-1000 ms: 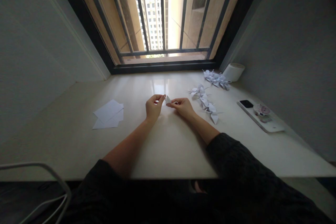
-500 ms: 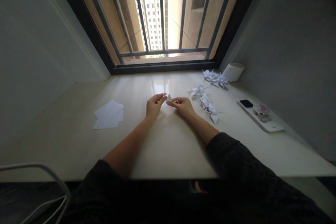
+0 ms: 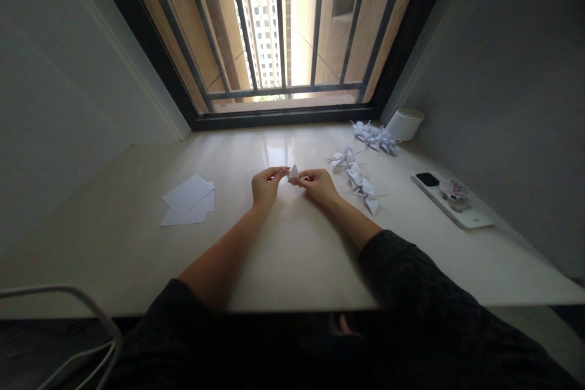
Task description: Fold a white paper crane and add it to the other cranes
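Observation:
Both my hands meet over the middle of the pale table [image 3: 292, 268], pinching a small folded piece of white paper [image 3: 293, 172] between them. My left hand [image 3: 266, 184] grips its left side with thumb and fingertips closed. My right hand [image 3: 319, 184] holds its right side, fingers curled in a pinch. The paper sits just above the tabletop, with one pointed corner up. Dark sleeves cover both my upper arms.
A small stack of white paper sheets [image 3: 188, 200] lies to the left. Folded paper cranes [image 3: 359, 180] lie right of my hands, more cranes [image 3: 375, 137] near a white roll [image 3: 406, 124]. A phone [image 3: 450, 198] lies far right. A barred window [image 3: 283, 30] is ahead.
My hands have barely shifted; the fingers of my left hand have closed a little more on the folded paper.

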`<state>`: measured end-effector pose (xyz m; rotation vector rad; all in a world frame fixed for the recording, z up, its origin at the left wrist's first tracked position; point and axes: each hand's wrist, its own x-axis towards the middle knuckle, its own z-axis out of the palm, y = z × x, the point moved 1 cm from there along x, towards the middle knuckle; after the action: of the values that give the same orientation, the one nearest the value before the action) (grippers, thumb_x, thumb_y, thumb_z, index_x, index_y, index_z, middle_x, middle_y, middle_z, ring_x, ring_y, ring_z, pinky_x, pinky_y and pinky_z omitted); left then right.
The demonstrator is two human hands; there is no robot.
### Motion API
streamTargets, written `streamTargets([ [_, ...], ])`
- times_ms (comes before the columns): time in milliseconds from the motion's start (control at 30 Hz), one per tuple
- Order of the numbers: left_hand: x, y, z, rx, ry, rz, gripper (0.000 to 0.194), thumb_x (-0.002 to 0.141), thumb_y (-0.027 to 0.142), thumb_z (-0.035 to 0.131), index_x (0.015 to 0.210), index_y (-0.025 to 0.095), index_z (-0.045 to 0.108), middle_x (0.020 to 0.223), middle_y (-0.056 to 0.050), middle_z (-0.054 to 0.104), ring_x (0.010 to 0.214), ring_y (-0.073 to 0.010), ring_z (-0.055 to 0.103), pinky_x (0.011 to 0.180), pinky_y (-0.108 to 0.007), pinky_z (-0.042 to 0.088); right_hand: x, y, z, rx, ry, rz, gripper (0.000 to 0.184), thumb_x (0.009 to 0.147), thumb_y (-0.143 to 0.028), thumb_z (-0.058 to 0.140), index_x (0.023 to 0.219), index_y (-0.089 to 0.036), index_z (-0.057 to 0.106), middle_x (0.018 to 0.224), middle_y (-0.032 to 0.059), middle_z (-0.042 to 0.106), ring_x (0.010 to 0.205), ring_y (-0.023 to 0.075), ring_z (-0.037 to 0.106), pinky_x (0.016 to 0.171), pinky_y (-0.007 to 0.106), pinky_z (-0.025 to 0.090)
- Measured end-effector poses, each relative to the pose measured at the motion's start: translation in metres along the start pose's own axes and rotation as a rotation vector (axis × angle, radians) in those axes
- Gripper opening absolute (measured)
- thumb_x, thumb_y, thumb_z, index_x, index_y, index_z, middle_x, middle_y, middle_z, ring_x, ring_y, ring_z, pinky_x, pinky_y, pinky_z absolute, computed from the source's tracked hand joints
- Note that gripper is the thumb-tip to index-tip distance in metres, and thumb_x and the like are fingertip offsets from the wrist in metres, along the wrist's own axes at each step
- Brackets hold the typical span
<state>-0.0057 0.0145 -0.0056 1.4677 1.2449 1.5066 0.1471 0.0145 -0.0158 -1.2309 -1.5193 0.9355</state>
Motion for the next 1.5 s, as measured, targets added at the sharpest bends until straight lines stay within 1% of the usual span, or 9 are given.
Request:
streamTargets([
  [200,0.0,-0.002,0.0,-0.003,0.033,0.015,0.019,0.073,0.037,0.066,0.082,0.021,0.074,0.087,-0.004,0.073,0.086,-0.0183,0.065,0.079,-0.031,0.048,0.0,-0.007,0.0,0.123,0.008,0.015,0.032,0.062,-0.047,0.072,0.07,-0.016,0.073,0.066,0.006,0.07,0.056,0.0131,0.057,0.055,0.025,0.042],
  [333,0.001,-0.004,0.001,-0.087,0.054,-0.014,0.021,0.071,0.037,0.067,0.081,0.019,0.073,0.085,-0.005,0.072,0.081,-0.0168,0.065,0.077,-0.03,0.049,0.0,-0.009,0.001,0.178,0.016,0.028,0.033,0.061,-0.048,0.072,0.067,-0.015,0.072,0.066,0.0069,0.07,0.058,0.0139,0.059,0.057,0.025,0.045],
  [500,0.001,-0.003,0.002,-0.137,0.087,-0.077,0.025,0.07,0.038,0.068,0.081,0.017,0.072,0.082,-0.006,0.072,0.076,-0.0148,0.063,0.075,-0.029,0.049,0.001,-0.008,0.002,0.169,0.035,0.024,0.037,0.061,-0.052,0.071,0.066,-0.015,0.071,0.065,0.0068,0.07,0.056,0.0139,0.059,0.055,0.025,0.044],
  [667,0.0,0.0,0.002,-0.143,0.099,-0.09,0.025,0.069,0.039,0.068,0.081,0.017,0.072,0.079,-0.005,0.071,0.075,-0.0143,0.063,0.074,-0.029,0.049,-0.001,-0.013,0.001,0.152,0.04,0.003,0.037,0.063,-0.052,0.07,0.066,-0.016,0.07,0.064,0.006,0.069,0.056,0.0139,0.057,0.053,0.024,0.041],
  [867,0.001,-0.001,0.002,-0.146,0.054,-0.06,0.023,0.07,0.038,0.068,0.079,0.017,0.072,0.081,-0.005,0.072,0.078,-0.0152,0.064,0.077,-0.03,0.049,-0.001,-0.012,-0.002,0.127,0.039,-0.001,0.034,0.063,-0.05,0.07,0.068,-0.016,0.071,0.065,0.005,0.068,0.055,0.0134,0.055,0.051,0.024,0.038],
  [1000,0.002,-0.002,0.001,-0.139,0.03,-0.029,0.021,0.07,0.037,0.068,0.076,0.018,0.071,0.082,-0.005,0.072,0.078,-0.0152,0.064,0.078,-0.03,0.049,-0.001,-0.009,-0.005,0.071,0.019,0.007,0.036,0.061,-0.051,0.071,0.071,-0.017,0.073,0.063,0.0016,0.067,0.054,0.0127,0.053,0.05,0.024,0.036],
  [1133,0.002,-0.002,0.001,-0.128,0.019,-0.016,0.022,0.071,0.038,0.067,0.079,0.018,0.072,0.082,-0.004,0.072,0.078,-0.0151,0.064,0.077,-0.029,0.049,-0.001,-0.01,-0.006,0.052,-0.021,-0.013,0.038,0.061,-0.052,0.071,0.076,-0.017,0.074,0.061,0.0005,0.064,0.053,0.0121,0.051,0.05,0.025,0.034],
  [1233,0.002,-0.003,0.001,-0.123,0.018,-0.017,0.022,0.071,0.038,0.067,0.081,0.018,0.072,0.082,-0.004,0.071,0.078,-0.015,0.064,0.076,-0.029,0.048,-0.001,-0.011,-0.005,0.073,-0.046,-0.023,0.039,0.061,-0.053,0.071,0.075,-0.016,0.073,0.062,0.0007,0.064,0.053,0.0115,0.05,0.051,0.024,0.035],
  [1500,0.002,0.002,0.002,-0.138,0.049,-0.037,0.022,0.071,0.037,0.067,0.078,0.017,0.072,0.076,-0.003,0.07,0.073,-0.0134,0.061,0.072,-0.027,0.046,-0.001,-0.008,-0.002,0.055,0.002,-0.021,0.042,0.064,-0.058,0.066,0.069,-0.016,0.071,0.06,0.0035,0.065,0.054,0.0136,0.053,0.049,0.025,0.034],
])
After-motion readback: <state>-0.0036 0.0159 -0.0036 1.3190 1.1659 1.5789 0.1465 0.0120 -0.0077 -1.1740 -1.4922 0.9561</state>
